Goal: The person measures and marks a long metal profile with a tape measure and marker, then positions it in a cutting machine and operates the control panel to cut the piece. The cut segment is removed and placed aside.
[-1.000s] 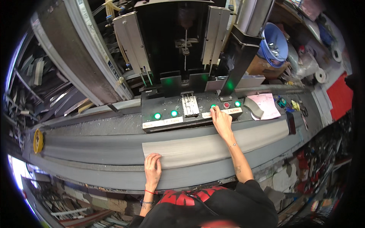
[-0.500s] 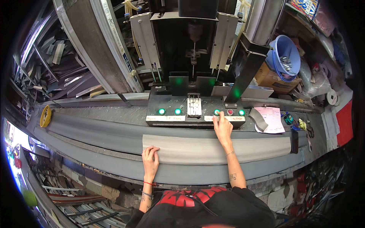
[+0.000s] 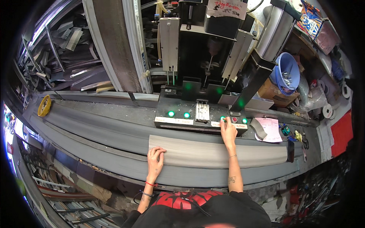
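Note:
A long beige-grey strip (image 3: 197,154) with fine lengthwise grain lies across the bench in front of me. Near its left end, my left hand (image 3: 155,156) rests on the surface, fingers bent and thumb apart, not wrapped round it. My right hand (image 3: 229,133) reaches over the strip to a black control box (image 3: 178,103), with a fingertip at a lit green button (image 3: 222,119). Its fingers are partly extended and hold nothing that I can see. Other lit green buttons (image 3: 171,114) and a red button (image 3: 234,119) sit on the same box.
Behind the box stands a machine with a vertical drill spindle (image 3: 208,64). A dark block (image 3: 291,152) stands at the strip's right end. A yellow bowl (image 3: 44,106) sits far left. Pink paper (image 3: 269,129) with a curved grey offcut (image 3: 258,129) lies right; a blue bucket (image 3: 285,74) is behind.
The head view has tilted and shifted, so the bench appears turned slightly. My right hand stays at the same green button, and my left hand stays on the strip's left end.

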Motion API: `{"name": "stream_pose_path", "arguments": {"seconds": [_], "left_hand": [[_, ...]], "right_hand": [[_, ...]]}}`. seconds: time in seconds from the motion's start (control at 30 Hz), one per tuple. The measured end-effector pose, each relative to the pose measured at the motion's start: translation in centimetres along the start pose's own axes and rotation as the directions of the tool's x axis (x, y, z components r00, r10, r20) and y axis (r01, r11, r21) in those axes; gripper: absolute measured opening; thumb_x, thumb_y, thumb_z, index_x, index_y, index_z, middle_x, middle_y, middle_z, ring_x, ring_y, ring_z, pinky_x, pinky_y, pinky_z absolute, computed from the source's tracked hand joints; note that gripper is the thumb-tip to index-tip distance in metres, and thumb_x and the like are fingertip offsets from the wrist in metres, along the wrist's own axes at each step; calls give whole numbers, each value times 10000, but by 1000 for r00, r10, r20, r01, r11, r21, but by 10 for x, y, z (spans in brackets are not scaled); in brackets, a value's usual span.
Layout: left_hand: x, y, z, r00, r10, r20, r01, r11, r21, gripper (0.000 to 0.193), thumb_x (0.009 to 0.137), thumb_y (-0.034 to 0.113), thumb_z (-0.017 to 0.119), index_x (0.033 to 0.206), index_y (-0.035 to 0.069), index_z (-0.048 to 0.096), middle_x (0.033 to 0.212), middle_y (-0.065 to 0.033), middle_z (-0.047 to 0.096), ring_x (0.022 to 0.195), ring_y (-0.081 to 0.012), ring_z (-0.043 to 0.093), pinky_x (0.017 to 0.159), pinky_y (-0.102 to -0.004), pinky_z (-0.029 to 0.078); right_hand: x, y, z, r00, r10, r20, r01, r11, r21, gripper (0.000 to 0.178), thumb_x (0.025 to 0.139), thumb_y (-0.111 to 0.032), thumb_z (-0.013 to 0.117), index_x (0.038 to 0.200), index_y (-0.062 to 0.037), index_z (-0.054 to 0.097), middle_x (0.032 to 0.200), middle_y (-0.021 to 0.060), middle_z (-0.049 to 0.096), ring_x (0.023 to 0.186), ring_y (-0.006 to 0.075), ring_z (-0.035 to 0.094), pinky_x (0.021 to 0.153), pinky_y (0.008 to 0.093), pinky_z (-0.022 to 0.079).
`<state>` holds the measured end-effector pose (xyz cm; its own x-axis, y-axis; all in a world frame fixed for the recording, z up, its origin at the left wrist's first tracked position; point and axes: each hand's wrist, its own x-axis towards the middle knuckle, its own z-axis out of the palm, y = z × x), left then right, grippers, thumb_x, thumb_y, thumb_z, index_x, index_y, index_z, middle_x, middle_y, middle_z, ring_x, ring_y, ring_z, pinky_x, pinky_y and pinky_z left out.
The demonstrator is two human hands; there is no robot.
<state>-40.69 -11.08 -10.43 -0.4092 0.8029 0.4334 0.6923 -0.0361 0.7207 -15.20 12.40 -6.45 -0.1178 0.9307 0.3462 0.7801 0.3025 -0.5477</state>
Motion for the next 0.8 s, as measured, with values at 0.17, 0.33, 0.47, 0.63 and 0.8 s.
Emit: {"name": "stream_pose_path", "arguments": {"seconds": [0.17,0.33,0.47,0.63,0.8], "left_hand": [[0,-7,-4,997,24,68,-19,997,-70,115,844,97,580,909,87,674,1011,-53,585,1031,-256,494,905,-377,374],[-3,-10,-6,984,106,142,-110,994,17,149,842,102,577,964,109,662,1067,-50,547,1070,-261,467,929,-393,350],[-3,-11,-8,978,114,175,-117,993,9,169,847,109,575,998,122,649,1101,-61,524,1099,-262,453,933,-405,343],[-1,-13,-6,979,109,172,-111,994,0,161,837,109,584,983,127,648,1087,-45,522,1093,-269,443,933,-405,337],[-1,-15,-6,979,99,179,-99,995,-8,164,831,111,591,984,134,645,1078,-47,519,1088,-264,440,939,-401,327]], "right_hand": [[-2,0,3,997,54,-61,-48,995,85,225,945,-315,486,946,-102,559,668,96,656,664,323,645,607,425,460],[-7,1,4,995,51,-86,-43,994,101,214,952,-289,477,964,-93,563,723,93,680,686,308,657,616,404,471],[-8,1,5,992,41,-122,-24,990,142,218,949,-282,489,953,-81,573,742,103,681,710,304,658,616,394,470],[-9,0,13,979,91,-180,-55,979,197,209,932,-258,522,888,-63,584,638,95,621,585,272,589,576,379,436],[-8,2,17,970,110,-215,-68,979,193,210,916,-268,547,854,-70,580,548,83,519,504,244,516,523,386,401]]}}
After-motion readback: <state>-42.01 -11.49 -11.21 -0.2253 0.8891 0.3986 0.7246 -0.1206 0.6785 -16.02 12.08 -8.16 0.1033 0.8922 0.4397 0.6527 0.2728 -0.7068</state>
